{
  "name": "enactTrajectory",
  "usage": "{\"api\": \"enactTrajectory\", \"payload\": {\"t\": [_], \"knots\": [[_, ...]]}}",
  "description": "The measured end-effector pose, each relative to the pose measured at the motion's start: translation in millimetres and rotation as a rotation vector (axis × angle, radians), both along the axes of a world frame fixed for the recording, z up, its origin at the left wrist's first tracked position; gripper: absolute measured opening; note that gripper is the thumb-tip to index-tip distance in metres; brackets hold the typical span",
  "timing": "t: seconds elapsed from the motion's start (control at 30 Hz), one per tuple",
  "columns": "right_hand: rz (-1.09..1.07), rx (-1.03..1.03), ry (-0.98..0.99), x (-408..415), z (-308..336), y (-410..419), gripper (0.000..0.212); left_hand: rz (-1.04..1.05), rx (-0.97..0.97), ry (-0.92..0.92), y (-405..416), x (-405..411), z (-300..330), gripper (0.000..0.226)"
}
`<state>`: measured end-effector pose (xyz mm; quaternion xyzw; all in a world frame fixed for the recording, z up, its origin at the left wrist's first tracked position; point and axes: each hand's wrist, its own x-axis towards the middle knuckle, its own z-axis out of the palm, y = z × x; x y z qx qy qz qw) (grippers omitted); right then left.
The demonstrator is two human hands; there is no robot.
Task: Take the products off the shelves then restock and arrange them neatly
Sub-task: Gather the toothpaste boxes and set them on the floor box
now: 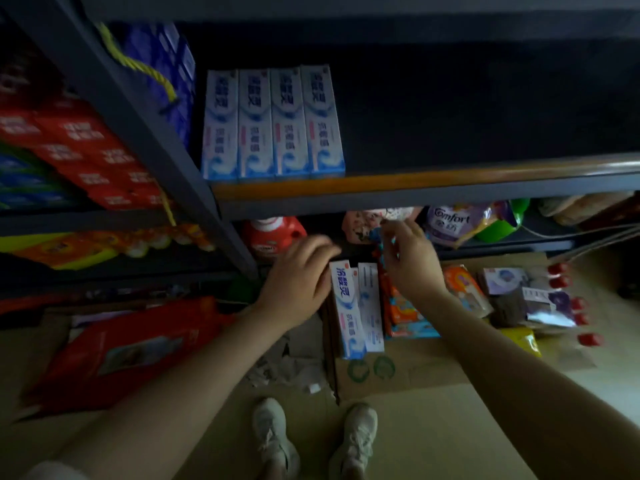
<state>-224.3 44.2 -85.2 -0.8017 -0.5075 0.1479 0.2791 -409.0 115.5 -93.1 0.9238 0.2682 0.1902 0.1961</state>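
Four white-and-blue toothpaste boxes [273, 123] lay flat side by side on the middle shelf [415, 181], pressed against one another at the left end of the bay, their long axes running from the near edge back into the dark, near ends about level with the shelf's orange lip. Two more toothpaste boxes [356, 306] lay on the flattened cardboard [415, 368] on the floor, touching along their long sides and pointing the same way — away from us, toward the shelving.

Our left hand [298, 278] hovered just left of those two, fingers loosely curled and together, holding nothing that we could see. Our right hand [410, 258] was raised over the orange and blue packs [403, 313] just right of them, thumb and fingertips pinched on a small blue-patterned packet [379, 235] — too blurred for us to name.

Right of the four boxes the shelf went black. Under it, the front rail cut off the tops of a red bottle [273, 237] and a purple Comfort pouch [453, 225]. At the left, red boxes [79, 150] were smeared by motion.
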Motion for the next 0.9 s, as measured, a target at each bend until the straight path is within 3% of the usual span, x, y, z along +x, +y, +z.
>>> {"api": "enactTrajectory", "payload": {"t": [0.13,0.27,0.37,0.5,0.63,0.8,0.9], "knots": [[0.037,-0.381,0.082,4,-61,-50,0.018,0.32,-0.774,0.336,-58,-3,-80,0.043],[0.106,-0.573,0.148,2,-92,-87,0.02,0.58,-1.115,0.382,-92,17,-130,0.062],[0.15,-0.601,0.162,-3,-108,-106,0.021,0.671,-1.143,0.353,-108,36,-160,0.067],[0.176,-0.64,0.163,-7,-137,-120,0.024,0.717,-0.986,0.358,-119,54,-184,0.063],[0.122,-0.633,0.209,-15,-163,-128,0.045,0.721,-0.945,0.336,-116,51,-193,0.052],[0.324,-0.719,-0.056,-33,-186,-135,0.063,0.708,-1.002,0.324,-99,32,-197,0.06],[0.392,-0.744,-0.216,-40,-196,-149,0.063,0.638,-1.055,0.273,-95,21,-200,0.044]]}}
